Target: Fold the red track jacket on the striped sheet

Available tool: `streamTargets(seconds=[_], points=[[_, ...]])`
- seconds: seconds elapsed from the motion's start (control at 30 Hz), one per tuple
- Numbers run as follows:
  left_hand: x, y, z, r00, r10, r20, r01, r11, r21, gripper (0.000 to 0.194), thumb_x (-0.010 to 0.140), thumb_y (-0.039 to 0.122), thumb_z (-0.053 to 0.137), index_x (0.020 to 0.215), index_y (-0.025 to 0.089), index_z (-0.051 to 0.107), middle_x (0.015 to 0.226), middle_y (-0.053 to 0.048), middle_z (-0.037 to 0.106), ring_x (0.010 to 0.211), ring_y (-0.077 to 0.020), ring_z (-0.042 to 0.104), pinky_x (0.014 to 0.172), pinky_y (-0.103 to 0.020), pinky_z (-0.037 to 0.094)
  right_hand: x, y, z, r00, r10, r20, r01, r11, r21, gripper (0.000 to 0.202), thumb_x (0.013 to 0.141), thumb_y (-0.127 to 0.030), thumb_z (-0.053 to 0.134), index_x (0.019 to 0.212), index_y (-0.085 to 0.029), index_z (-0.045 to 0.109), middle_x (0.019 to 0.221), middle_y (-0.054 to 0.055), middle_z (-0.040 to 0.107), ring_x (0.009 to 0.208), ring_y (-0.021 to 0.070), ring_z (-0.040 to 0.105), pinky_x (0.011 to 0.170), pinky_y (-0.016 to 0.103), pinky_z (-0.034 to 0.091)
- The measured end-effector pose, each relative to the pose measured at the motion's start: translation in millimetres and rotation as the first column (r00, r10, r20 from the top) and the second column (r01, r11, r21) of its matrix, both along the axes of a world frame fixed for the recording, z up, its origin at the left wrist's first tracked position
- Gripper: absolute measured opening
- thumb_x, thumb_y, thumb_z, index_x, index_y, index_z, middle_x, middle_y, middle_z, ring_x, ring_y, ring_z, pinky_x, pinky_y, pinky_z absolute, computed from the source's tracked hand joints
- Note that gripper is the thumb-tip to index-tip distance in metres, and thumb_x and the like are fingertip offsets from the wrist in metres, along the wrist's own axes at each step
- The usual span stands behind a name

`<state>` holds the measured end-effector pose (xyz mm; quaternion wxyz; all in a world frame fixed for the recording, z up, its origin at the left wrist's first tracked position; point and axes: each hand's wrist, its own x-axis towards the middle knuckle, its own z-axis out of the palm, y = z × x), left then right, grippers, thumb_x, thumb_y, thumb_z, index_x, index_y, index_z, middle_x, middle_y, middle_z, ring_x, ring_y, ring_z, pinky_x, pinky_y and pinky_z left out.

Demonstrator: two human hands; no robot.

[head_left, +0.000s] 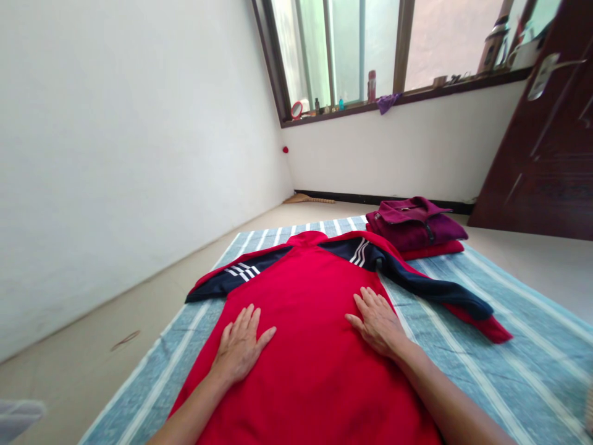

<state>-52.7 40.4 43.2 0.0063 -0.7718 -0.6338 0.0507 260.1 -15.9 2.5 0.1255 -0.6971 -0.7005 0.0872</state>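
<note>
A red jacket [306, 358] with navy sleeve panels and white stripes lies spread on a blue-and-white striped cloth [467, 309]. Its collar points away from me. The left sleeve is doubled over near the cloth's edge, while the right one stretches out to the right and shows a red end. My left hand [241, 346] lies flat on the left side of the jacket, fingers apart. On the jacket's right side rests my right hand [376, 321], palm down with its fingers stretched out. Neither hand grips the fabric.
Folded maroon and red clothes [417, 225] are stacked at the cloth's far right corner. A white wall [115, 154] rises at the left. Bottles and small items stand on the windowsill [417, 96]. A brown door [546, 167] is at the right, and a broom [308, 198] lies by the far wall.
</note>
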Motion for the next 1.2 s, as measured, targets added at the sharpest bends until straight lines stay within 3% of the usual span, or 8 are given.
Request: streamTargets(seconds=[0.4, 1.2], points=[[-2.6, 2.7, -5.3, 1.0, -0.004, -0.005, 0.004, 1.0, 0.011, 0.073, 0.086, 0.057, 0.028, 0.142, 0.01, 0.032, 0.152, -0.013, 0.022, 0.141, -0.0251, 0.016, 0.111, -0.046, 0.018, 0.6, 0.4, -1.9, 1.0, 0.004, 0.001, -0.004, 1.0, 0.013, 0.068, 0.092, -0.058, 0.026, 0.139, -0.011, 0.04, 0.148, 0.016, 0.028, 0.138, 0.0291, 0.02, 0.109, 0.043, 0.02], [1.6, 0.4, 1.2, 0.999, 0.014, -0.05, -0.016, 1.0, -0.025, 0.074, 0.087, 0.058, 0.025, 0.144, 0.01, 0.028, 0.153, -0.011, 0.019, 0.141, -0.0245, 0.013, 0.112, -0.045, 0.017, -0.7, -1.5, 2.7, 1.0, 0.006, 0.001, -0.006, 1.0, -0.001, 0.067, 0.092, -0.057, 0.026, 0.139, -0.01, 0.04, 0.149, 0.018, 0.027, 0.138, 0.0299, 0.02, 0.11, 0.043, 0.019]])
